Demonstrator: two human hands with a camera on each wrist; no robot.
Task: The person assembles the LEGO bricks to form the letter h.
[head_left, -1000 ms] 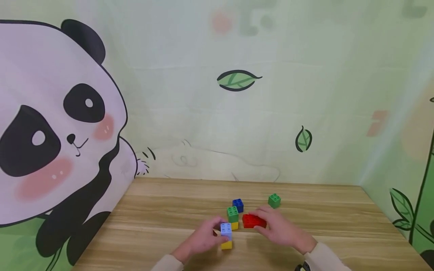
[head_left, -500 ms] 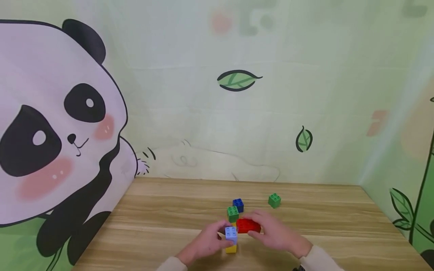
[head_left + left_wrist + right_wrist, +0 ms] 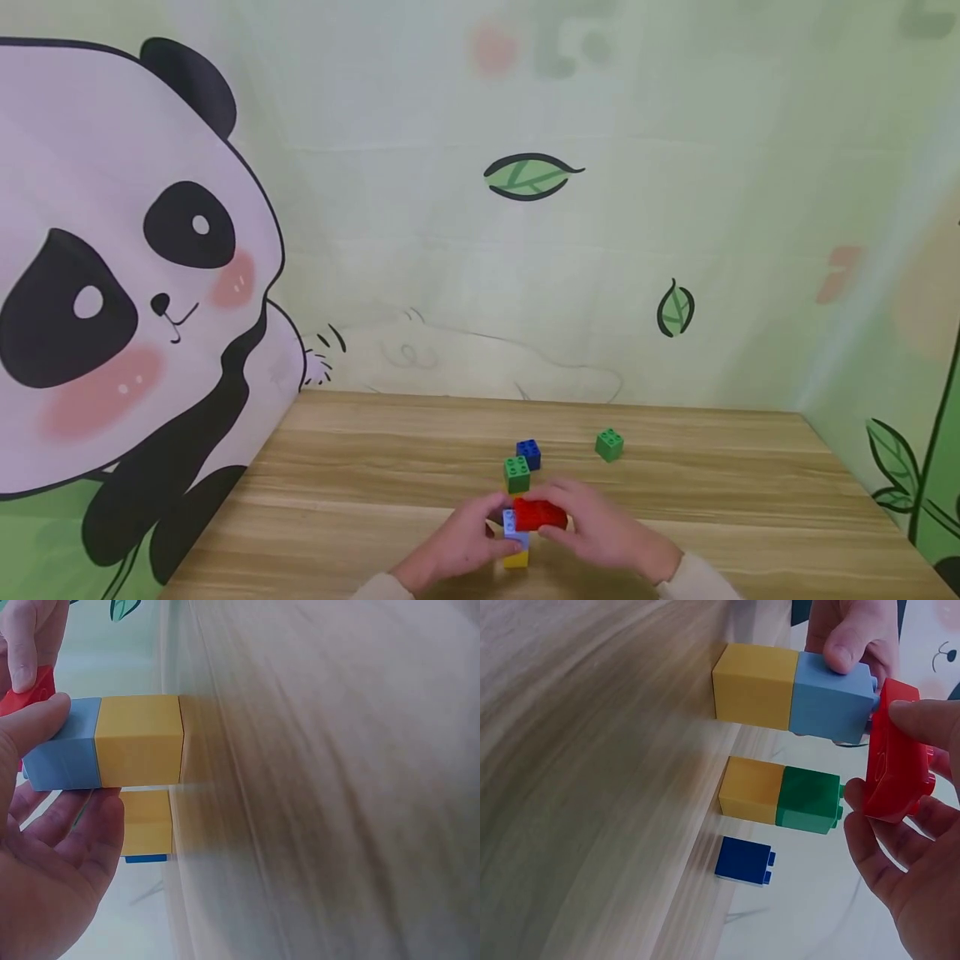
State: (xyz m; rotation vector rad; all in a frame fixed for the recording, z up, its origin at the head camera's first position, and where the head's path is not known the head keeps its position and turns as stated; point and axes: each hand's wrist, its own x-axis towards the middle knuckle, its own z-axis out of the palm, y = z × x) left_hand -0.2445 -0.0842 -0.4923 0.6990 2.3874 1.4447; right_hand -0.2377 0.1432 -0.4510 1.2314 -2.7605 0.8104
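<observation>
My left hand grips a light blue brick between thumb and fingers; it sits on a yellow brick standing on the table. My right hand pinches a long red brick by its sides. In the right wrist view one end of the red brick is right at the light blue brick's studs, slightly tilted, while its other end juts out to the right. Just behind stands a second stack, a green brick on a yellow brick.
A dark blue brick lies behind the green-topped stack. Farther back to the right is a single green brick. The wooden table meets a panda-printed backdrop at its back edge.
My right hand has carried the red brick left and nearer, until it overlaps the light blue brick's top. My left hand has shifted the light blue and yellow stack slightly right and nearer.
</observation>
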